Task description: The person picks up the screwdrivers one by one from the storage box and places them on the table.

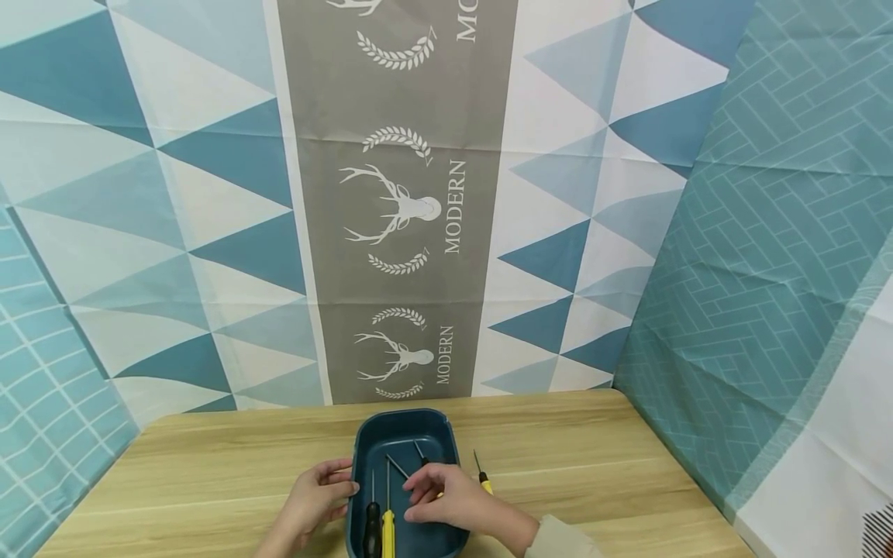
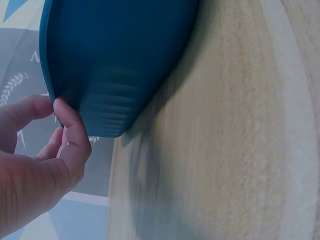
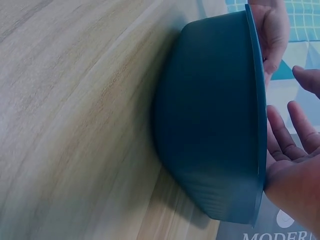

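Left wrist: tray rim (image 2: 44, 50) between fingertips (image 2: 66, 111)

The grey wall cloth (image 1: 398, 291) behind the blue tray (image 1: 398, 426) bears the word "MODERN" (image 1: 455, 207) in white capitals, turned sideways. Beyond the tray it reads in full twice, one above the other; a third, highest above the tray, is cut off past "MO". Beside each full word are a stag's head (image 1: 421, 208) and leaf sprigs (image 1: 398, 133), also white.
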The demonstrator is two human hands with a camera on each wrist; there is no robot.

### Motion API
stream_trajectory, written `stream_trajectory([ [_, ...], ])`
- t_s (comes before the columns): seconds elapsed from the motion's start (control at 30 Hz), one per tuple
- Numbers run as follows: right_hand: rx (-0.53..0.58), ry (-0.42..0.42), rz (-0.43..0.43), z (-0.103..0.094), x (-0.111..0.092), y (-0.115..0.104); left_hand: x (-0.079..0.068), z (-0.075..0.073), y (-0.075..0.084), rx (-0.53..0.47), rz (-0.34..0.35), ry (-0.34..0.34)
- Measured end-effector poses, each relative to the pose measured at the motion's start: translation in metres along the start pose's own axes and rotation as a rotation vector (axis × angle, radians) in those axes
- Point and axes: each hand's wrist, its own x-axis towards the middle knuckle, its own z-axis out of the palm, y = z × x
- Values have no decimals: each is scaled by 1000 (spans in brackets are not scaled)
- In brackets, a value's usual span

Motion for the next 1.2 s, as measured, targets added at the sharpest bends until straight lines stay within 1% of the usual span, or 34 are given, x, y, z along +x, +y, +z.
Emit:
stream_trajectory([
  [0.23, -33, 11, 17, 5, 4, 0, 0, 0, 0, -11, 4, 1],
  [0.43, -53, 48, 57, 10, 8, -2, -1, 0, 1, -15, 16, -10],
  [0.77, -71, 88, 107, 21, 13, 4, -1, 0, 0, -16, 13, -6],
  [1.0, -70, 140, 184, 29, 15, 5, -1, 0, -1, -20, 18, -12],
  [1.2, -90, 196, 258, 35, 16, 4, -2, -1, 0, -18, 8, -8],
])
